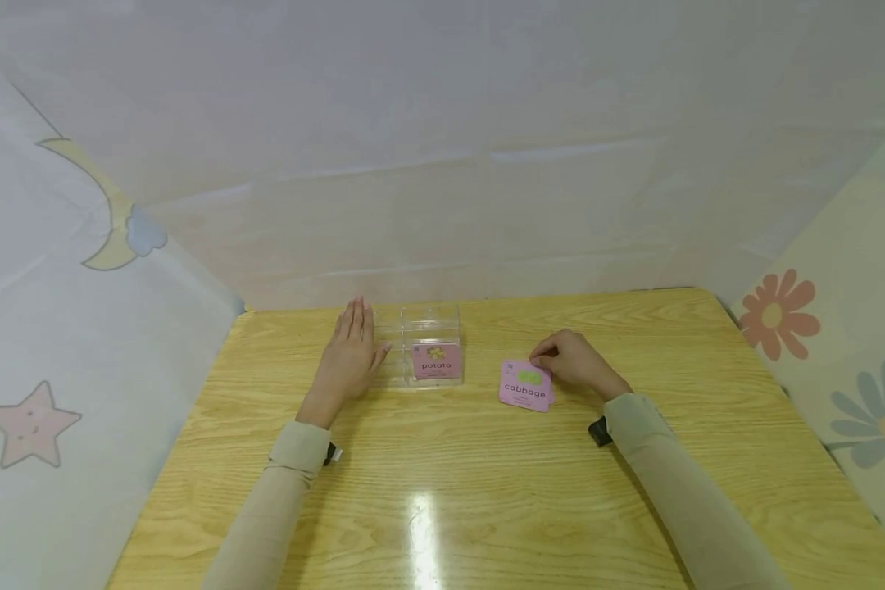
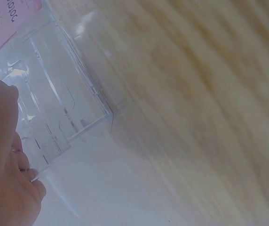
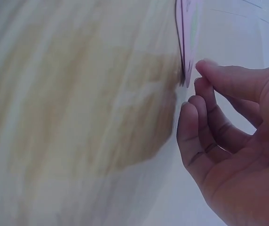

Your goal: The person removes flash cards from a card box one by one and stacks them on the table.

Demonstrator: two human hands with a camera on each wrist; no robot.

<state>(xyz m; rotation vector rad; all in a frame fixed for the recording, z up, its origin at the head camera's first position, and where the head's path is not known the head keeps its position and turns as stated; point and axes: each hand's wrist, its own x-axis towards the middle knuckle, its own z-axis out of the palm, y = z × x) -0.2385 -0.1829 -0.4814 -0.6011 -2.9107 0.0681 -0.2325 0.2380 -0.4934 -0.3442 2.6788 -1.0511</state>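
Note:
My left hand (image 1: 350, 356) lies with straight fingers along the left side of a clear plastic divided box (image 1: 431, 321). Its thumb reaches over the near left compartment. In the box's near right compartment stands a pink card reading "potato" (image 1: 437, 361). To the right of the box, my right hand (image 1: 571, 360) pinches the upper right corner of a pink card reading "cabbage" (image 1: 524, 387) between thumb and fingers. Another pink card edge shows behind it. From the right wrist, the pink cards (image 3: 186, 42) appear nearly edge-on beside the fingertips (image 3: 204, 66).
The wooden table (image 1: 472, 475) meets a pale cloth backdrop (image 1: 428, 205) just behind the box. Side cloths with a moon, star and flowers flank the table. A dark band (image 1: 600, 431) shows under the right sleeve.

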